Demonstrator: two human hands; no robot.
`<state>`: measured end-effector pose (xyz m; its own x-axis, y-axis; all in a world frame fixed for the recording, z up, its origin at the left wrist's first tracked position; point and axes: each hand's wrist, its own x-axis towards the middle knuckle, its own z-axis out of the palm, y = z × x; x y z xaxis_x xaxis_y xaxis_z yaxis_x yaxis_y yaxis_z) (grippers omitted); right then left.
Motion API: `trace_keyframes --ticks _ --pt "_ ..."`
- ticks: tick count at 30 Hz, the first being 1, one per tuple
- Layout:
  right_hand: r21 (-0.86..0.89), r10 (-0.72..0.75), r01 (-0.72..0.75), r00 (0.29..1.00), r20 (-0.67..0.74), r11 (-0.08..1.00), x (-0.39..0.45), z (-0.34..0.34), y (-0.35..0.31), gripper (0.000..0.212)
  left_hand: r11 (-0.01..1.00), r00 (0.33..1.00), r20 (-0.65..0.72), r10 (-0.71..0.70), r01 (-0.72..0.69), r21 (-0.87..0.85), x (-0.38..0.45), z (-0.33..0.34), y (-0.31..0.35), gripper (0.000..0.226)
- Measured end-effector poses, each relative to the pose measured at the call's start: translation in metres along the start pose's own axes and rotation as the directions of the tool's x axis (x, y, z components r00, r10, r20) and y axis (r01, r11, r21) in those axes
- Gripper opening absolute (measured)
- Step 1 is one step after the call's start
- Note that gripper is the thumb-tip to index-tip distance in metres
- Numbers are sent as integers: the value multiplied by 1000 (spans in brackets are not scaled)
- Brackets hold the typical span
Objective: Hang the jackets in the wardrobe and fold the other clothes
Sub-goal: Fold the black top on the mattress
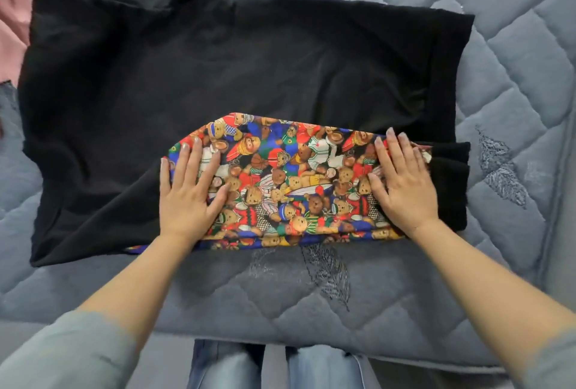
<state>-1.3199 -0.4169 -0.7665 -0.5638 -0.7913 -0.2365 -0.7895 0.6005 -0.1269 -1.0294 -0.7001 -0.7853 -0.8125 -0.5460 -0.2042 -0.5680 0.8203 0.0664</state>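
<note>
With both the left hand point(187, 189) and right hand point(402, 183) spread flat on the bear-print panel point(280, 183), best smooth outward across the black garment point(218, 70) before folding further

Both forearms reach forward, bare to mid-forearm, grey-green sleeves pushed up near elbows. Left hand point(187, 192) flat, palm down, fingers straight and slightly spread, thumb angled out to right. Right hand point(402, 183) flat, palm down, fingers straight and close together, pointing up-left, thumb out to left. Hands well apart, roughly level.
</note>
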Motion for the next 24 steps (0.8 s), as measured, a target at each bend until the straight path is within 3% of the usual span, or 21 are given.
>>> trace_keyframes --ticks 3,6,8,13,16,20,24 --pt "159 22 -23 1000 13 987 -1 -16 -9 60 990 999 -3 -46 45 -137 -1 -23 11 58" --pt "351 15 9 998 -66 936 6 -42 -3 51 943 981 -122 -152 106 -317 16 -57 22 53" --pt "352 -15 49 995 -96 935 24 -60 2 48 930 972 -204 -114 33 -365 50 -79 38 46" --pt "310 -90 127 988 -129 942 128 -103 1 47 860 966 -251 67 -183 -476 173 -118 80 37" --pt "202 -48 60 997 -66 978 192 -111 4 59 898 984 -171 46 -116 -424 248 -122 81 39" --pt "99 90 -94 995 49 991 230 -104 24 68 987 986 158 -47 70 -143 295 -106 65 53" --pt "1 131 -131 991 -2 991 223 -109 26 35 998 999 33 31 -29 -47 285 -119 59 41"
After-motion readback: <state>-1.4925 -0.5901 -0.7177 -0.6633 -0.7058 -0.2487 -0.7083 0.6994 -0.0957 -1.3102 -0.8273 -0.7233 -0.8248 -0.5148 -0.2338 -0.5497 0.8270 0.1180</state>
